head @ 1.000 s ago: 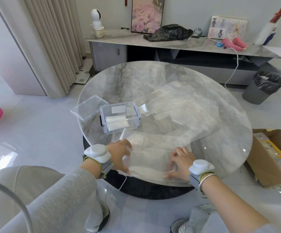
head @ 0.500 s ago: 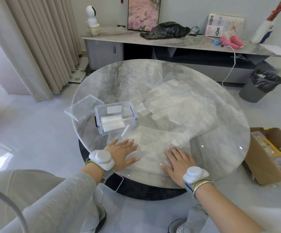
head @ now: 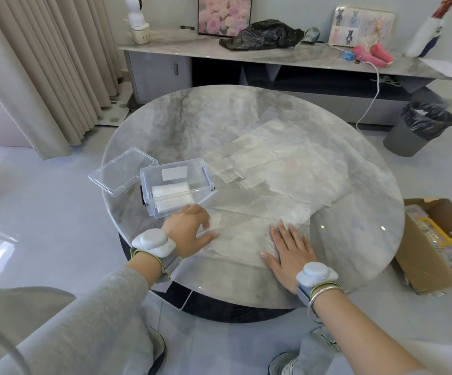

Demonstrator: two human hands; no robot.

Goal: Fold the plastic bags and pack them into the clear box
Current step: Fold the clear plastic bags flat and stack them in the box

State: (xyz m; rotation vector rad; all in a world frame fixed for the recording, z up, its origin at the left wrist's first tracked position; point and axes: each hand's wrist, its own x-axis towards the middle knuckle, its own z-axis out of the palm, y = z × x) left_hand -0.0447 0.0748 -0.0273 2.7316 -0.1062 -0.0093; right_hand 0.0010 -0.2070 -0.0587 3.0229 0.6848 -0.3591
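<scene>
The right hand (head: 290,253) lies flat with straight fingers, pressing down the near right part of a plastic bag (head: 249,228) spread on the near side of the round table (head: 165,123). The left hand (head: 189,234) rests on the same bag's left edge with its thumb stretched along the plastic and its fingers bent. Whether those fingers pinch the film or only lean on it, I cannot tell. A crease line runs across the bag between the two hands, so it looks as if this bag is being flattened or is in an early fold, not yet small enough to pack.

Just beyond the left hand stands the clear box (head: 176,185), open. Inside it lie what appear to be two folded white bundles (head: 170,190), one behind the other, with room left above them. Its lid (head: 123,171) lies on the table just beside the box, on the left.

Further out, toward the middle and right of the table, more loose bags (head: 273,163) are spread flat and overlapping.

By my judgement the task is in its early part: two bags packed, one in hand, the pile still to fold, and the lid still off.

Counted: two hands, one box, one lid, two bundles in the box and one bag under the hands. The loose pile holds several bags, but the sheets are translucent and overlap, so an exact number cannot be read.
</scene>
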